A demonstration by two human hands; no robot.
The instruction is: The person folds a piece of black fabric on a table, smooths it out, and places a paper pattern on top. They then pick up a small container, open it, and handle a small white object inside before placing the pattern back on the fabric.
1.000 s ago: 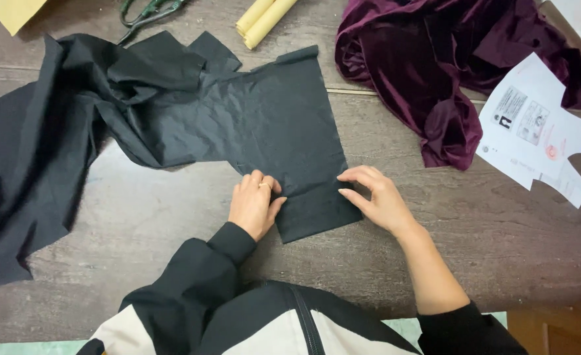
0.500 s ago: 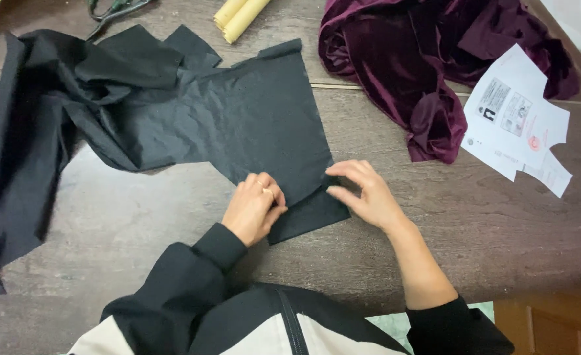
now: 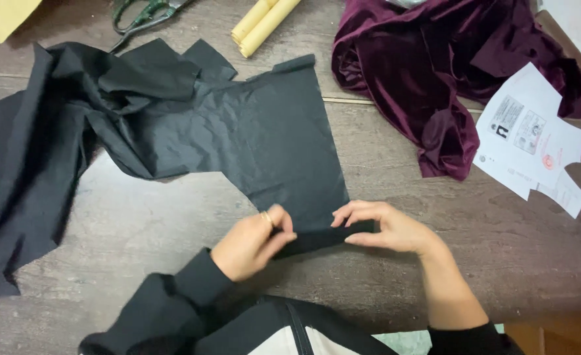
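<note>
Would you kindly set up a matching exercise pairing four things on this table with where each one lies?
Things:
1. black fabric
2. maroon velvet cloth
3. yellow rolls
4. white paper pattern pieces

Places:
A. right edge of the table, beside the velvet
B. top centre, above the black piece
C. near edge folded between the hands, left hand and right hand
D. bunched at the upper right

Pairs: 1-C, 2-D, 3-B, 4-A
</note>
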